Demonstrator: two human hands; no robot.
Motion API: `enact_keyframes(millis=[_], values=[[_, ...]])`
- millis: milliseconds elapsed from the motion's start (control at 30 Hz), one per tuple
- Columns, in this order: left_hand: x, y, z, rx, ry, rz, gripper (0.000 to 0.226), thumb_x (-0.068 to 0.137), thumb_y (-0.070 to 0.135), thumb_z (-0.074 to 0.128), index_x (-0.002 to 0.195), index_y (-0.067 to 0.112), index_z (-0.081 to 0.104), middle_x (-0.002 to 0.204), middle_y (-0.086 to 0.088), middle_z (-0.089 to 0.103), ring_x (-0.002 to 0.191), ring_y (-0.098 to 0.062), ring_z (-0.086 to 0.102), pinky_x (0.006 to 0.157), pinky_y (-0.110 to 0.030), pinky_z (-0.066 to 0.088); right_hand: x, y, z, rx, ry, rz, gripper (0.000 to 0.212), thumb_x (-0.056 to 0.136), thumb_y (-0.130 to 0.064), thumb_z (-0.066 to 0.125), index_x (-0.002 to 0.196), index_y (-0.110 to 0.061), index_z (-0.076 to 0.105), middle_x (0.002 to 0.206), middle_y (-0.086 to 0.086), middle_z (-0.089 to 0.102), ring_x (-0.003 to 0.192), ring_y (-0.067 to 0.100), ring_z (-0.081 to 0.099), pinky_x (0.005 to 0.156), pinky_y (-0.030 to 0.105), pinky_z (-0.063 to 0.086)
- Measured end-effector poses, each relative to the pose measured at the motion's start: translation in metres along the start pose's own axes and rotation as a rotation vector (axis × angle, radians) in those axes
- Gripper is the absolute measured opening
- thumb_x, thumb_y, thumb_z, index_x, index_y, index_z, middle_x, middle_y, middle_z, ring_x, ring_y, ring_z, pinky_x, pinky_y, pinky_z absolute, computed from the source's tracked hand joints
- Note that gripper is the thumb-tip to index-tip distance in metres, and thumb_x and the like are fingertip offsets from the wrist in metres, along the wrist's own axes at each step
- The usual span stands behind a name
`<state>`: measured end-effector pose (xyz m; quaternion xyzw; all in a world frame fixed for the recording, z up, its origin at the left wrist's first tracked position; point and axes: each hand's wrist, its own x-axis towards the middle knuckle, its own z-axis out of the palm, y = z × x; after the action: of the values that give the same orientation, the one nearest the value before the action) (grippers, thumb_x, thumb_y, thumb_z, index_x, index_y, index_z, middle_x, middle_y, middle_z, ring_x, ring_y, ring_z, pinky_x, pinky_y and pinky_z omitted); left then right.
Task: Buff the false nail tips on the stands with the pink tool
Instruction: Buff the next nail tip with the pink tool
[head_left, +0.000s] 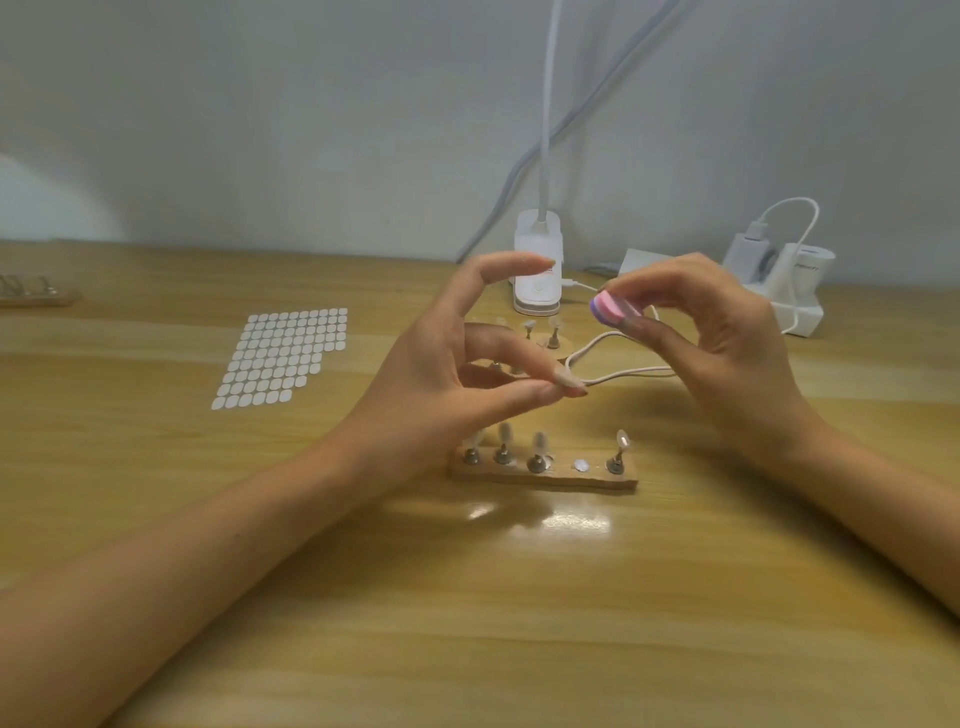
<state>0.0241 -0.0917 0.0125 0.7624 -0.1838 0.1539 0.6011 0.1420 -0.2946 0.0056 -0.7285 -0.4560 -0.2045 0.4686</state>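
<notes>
Head view: on the counter (467, 597), the near stand (543, 477) with its nail tips (540, 444) sits lower centre, below both hands; the left hand (441, 374) pinches its fingers (519, 400) together, on what I cannot tell, and the right hand (727, 343) grips the pink tool (610, 310) just upper-right of them.

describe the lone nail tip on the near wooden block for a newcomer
On the table, find the wooden block nearest the camera. At its right end one nail tip stands alone, cut off from the three at the left by a slot holding only a white dot.
</notes>
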Motion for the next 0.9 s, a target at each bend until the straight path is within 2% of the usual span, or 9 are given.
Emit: enact_keyframes(millis=[167,233,300,367,433,600,733,800,900], values=[[-0.005,0.004,0.016,0.315,-0.083,0.128,0.077,0.08,-0.001,0.08,0.145,0.016,0.042,0.084,0.006,0.077,0.085,-0.003,0.074,0.089,-0.011,0.05,-0.007,0.0,0.006,-0.002,-0.081,0.025,0.016,0.09,-0.02,0.069,0.104,-0.015,0.071,0.099,-0.002,0.067,0.094,0.013,0.064,0.087,0.026,0.05],[-0.007,0.006,0.025,0.393,-0.156,0.13,0.075,0.081,-0.003,0.079,0.143,0.017,0.044,0.083,0.007,0.074,0.082,-0.003,0.072,0.086,-0.017,0.055,-0.007,0.0,0.006,-0.001,-0.089,0.039,0.017,0.09,-0.022,0.066,0.105,-0.015,0.07,0.099,0.0,0.067,0.094,0.013,0.064,0.087,0.023,0.049],[-0.009,0.007,0.03,0.494,-0.196,0.119,0.072,0.082,0.0,0.078,0.142,0.021,0.045,0.083,0.011,0.072,0.084,-0.006,0.071,0.091,-0.03,0.054,-0.007,0.0,0.006,-0.001,-0.101,0.05,0.019,0.091,-0.023,0.066,0.105,-0.011,0.072,0.1,0.001,0.068,0.095,0.016,0.065,0.087,0.025,0.05],[-0.008,0.008,0.031,0.613,-0.178,0.107,0.07,0.083,0.006,0.078,0.142,0.025,0.045,0.083,0.015,0.07,0.09,-0.009,0.068,0.107,-0.035,0.042,-0.007,0.001,0.006,0.002,-0.115,0.043,0.019,0.093,-0.023,0.066,0.105,-0.011,0.072,0.1,0.0,0.068,0.095,0.016,0.065,0.087,0.025,0.05],[-0.006,0.01,0.031,0.668,-0.15,0.051,0.068,0.084,0.014,0.077,0.14,0.032,0.043,0.085,0.019,0.071,0.095,-0.01,0.067,0.116,-0.038,0.029,-0.008,0.002,0.006,0.009,-0.128,0.031,0.016,0.092,-0.02,0.066,0.105,-0.011,0.072,0.1,-0.001,0.068,0.094,0.016,0.064,0.087,0.026,0.05],[-0.003,0.012,0.03,0.612,-0.174,-0.092,0.065,0.083,0.02,0.075,0.135,0.04,0.042,0.088,0.021,0.071,0.101,0.001,0.065,0.111,-0.045,0.036,-0.007,0.006,0.007,0.041,-0.125,0.058,0.016,0.09,-0.016,0.07,0.105,-0.012,0.073,0.101,0.0,0.07,0.095,0.018,0.066,0.088,0.031,0.053],[0.0,0.013,0.04,0.771,-0.189,-0.07,0.068,0.085,0.036,0.075,0.135,0.047,0.031,0.095,0.023,0.068,0.1,0.005,0.061,0.113,-0.042,0.026,-0.003,0.005,0.006,0.282,-0.034,0.251,0.018,0.086,-0.021,0.072,0.102,-0.013,0.073,0.1,0.002,0.075,0.096,0.016,0.072,0.088,0.028,0.056],[0.001,0.013,0.045,0.789,-0.155,-0.053,0.062,0.085,0.037,0.075,0.129,0.046,0.032,0.092,0.023,0.068,0.095,0.004,0.062,0.111,-0.039,0.025,-0.002,0.006,0.006,0.34,0.009,0.318,0.021,0.084,-0.028,0.073,0.101,-0.016,0.073,0.099,-0.004,0.076,0.094,0.011,0.072,0.083,0.022,0.055],[0.001,0.013,0.049,0.827,-0.115,-0.024,0.056,0.086,0.034,0.074,0.118,0.045,0.03,0.084,0.022,0.068,0.09,0.004,0.061,0.106,-0.038,0.027,-0.002,0.009,0.006,0.35,0.02,0.36,0.021,0.083,-0.033,0.074,0.099,-0.021,0.074,0.1,-0.007,0.075,0.093,0.01,0.071,0.081,0.023,0.055]])
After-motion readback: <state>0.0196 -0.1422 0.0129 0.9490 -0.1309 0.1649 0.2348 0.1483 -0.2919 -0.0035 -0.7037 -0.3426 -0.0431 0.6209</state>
